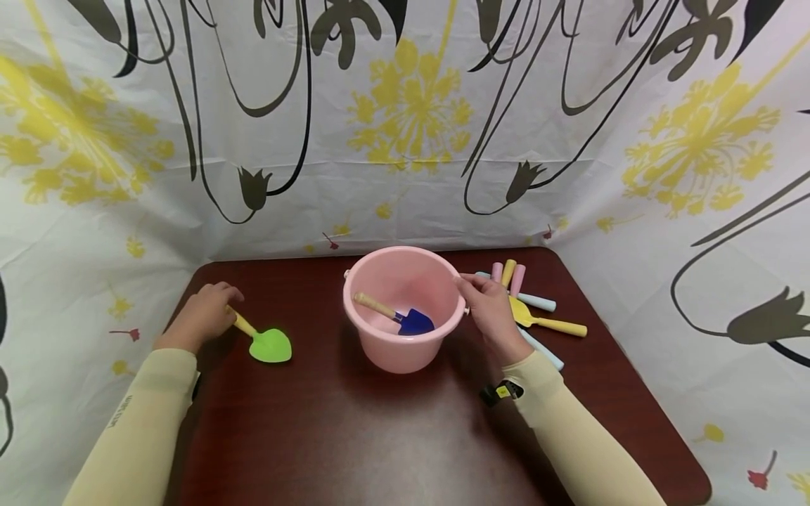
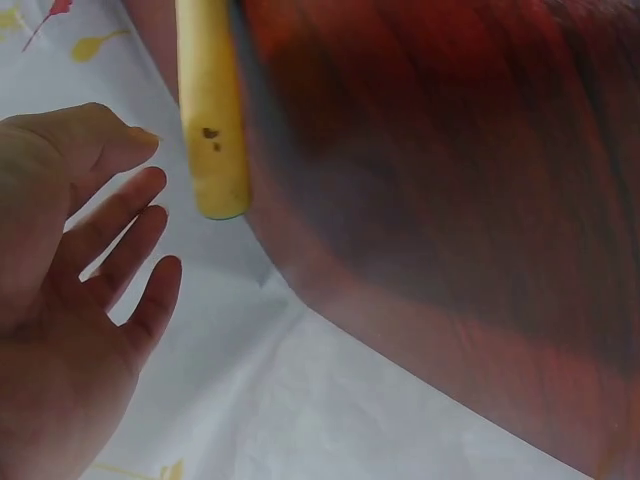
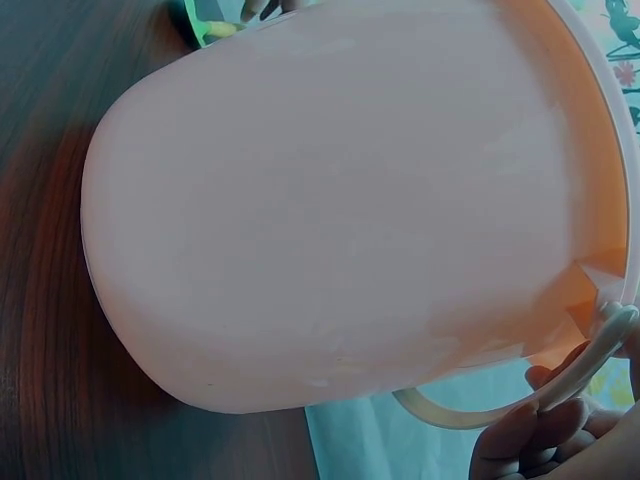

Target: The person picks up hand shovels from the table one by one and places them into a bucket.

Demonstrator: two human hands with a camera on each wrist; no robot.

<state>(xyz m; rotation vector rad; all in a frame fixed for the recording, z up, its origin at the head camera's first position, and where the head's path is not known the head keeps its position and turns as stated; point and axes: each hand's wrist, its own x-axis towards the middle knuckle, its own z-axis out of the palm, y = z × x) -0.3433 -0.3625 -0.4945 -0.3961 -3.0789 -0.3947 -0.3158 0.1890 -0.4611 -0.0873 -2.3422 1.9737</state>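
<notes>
My left hand (image 1: 205, 314) hovers at the handle end of a toy shovel with a green blade (image 1: 271, 346) and yellow handle. In the left wrist view, the fingers of the left hand (image 2: 90, 245) are spread loosely, apart from the yellow handle (image 2: 212, 130). A pink bucket (image 1: 399, 355) stands upright mid-table. Inside it lies a toy shovel with a blue blade (image 1: 415, 322) and a light wooden-looking handle. My right hand (image 1: 493, 316) grips the bucket's right rim. From the right wrist, curled fingers (image 3: 530, 435) show around the bucket's pale carrying handle (image 3: 455, 415).
Right of the bucket lies a cluster of toy tools, among them a yellow shovel (image 1: 522, 313), pale blue handles (image 1: 538, 302) and pink handles (image 1: 518, 279). The dark red-brown table (image 1: 316, 436) has rounded corners. Patterned white cloth (image 1: 392, 204) hangs behind and at both sides.
</notes>
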